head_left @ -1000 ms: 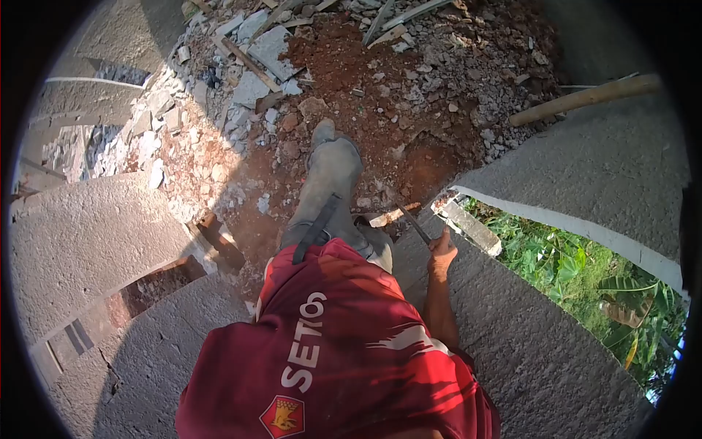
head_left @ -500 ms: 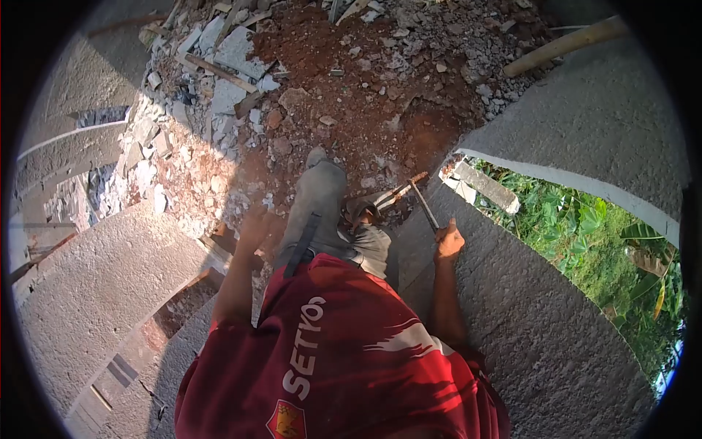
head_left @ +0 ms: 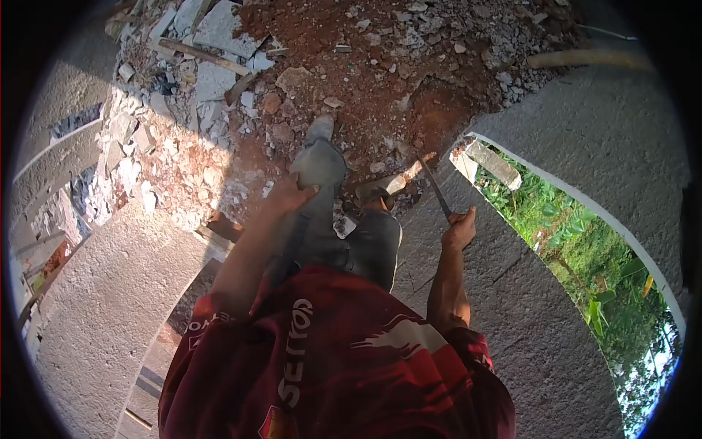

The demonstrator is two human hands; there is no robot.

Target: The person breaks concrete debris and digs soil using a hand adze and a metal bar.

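My right hand (head_left: 459, 230) is closed around the lower end of a long, narrow, dark bar-like tool (head_left: 436, 189). Its far tip points up and left, overlapping a light, dirt-covered strip (head_left: 409, 174) beside my foot. My left hand (head_left: 287, 196) lies against my bent knee (head_left: 319, 165) in grey trousers, thumb stretched out and the other fingers partly hidden. A pale, sharp-edged chip (head_left: 344, 225) shows between my legs.
Red soil and broken rubble (head_left: 365, 80) spread ahead, with slabs and a wooden strip (head_left: 205, 55) at upper left. Rough concrete (head_left: 512, 307) lies on both sides. At right, an opening with a pale edge shows green plants (head_left: 578, 234) below. A pole (head_left: 589, 58) lies at upper right.
My left hand has come up from beside my leg onto the knee. My right hand and the tool have shifted slightly right, and the view has moved a little.
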